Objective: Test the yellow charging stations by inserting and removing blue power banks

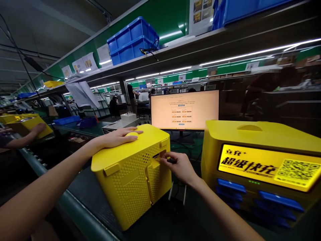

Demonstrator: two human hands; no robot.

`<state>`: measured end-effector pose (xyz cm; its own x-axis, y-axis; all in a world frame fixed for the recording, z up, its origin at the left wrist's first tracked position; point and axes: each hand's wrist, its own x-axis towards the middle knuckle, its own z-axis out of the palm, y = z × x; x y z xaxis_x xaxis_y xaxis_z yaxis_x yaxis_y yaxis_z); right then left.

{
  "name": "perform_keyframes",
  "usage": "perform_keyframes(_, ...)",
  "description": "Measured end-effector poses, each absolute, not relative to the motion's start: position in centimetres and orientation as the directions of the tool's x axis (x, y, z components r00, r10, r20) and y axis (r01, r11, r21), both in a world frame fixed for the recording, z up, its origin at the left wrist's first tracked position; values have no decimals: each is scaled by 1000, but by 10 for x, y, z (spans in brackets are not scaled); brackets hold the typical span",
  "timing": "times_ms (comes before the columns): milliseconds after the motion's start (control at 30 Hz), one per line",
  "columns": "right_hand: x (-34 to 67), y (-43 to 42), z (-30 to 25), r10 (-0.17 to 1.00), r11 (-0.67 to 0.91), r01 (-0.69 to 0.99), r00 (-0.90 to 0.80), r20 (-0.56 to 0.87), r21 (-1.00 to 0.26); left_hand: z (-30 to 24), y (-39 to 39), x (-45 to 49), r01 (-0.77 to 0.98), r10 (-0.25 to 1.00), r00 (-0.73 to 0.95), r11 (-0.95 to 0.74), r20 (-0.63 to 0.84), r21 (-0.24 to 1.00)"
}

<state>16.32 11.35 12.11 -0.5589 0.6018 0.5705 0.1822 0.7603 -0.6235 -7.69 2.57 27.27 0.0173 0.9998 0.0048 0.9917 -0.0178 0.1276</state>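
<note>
A yellow perforated box-shaped unit stands on the dark belt in front of me, its back turned toward me. My left hand lies flat on its top, fingers spread. My right hand is at a slot high on its rear panel, fingertips pinched on a small dark plug or cable end. To the right stands a second yellow unit with a lit front screen, a QR code and blue slots.
A lit monitor stands behind the units. Blue bins sit on the overhead shelf. At the far left another person's hand rests on a yellow unit. The conveyor's green edge runs along the left.
</note>
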Motion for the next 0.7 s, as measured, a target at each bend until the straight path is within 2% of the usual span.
perform_keyframes(333,151,113,125,633,731,215,-569,525,-648,272,22,-72,993,999,5,-9,32,120)
perform_keyframes(567,152,115,134,572,809,316,-619,538,-496,272,23,-71,986,1000,8,-13,30,164)
perform_keyframes(700,148,110,137,565,818,353,-640,520,-454,270,25,-74,986,1000,2,-7,30,169)
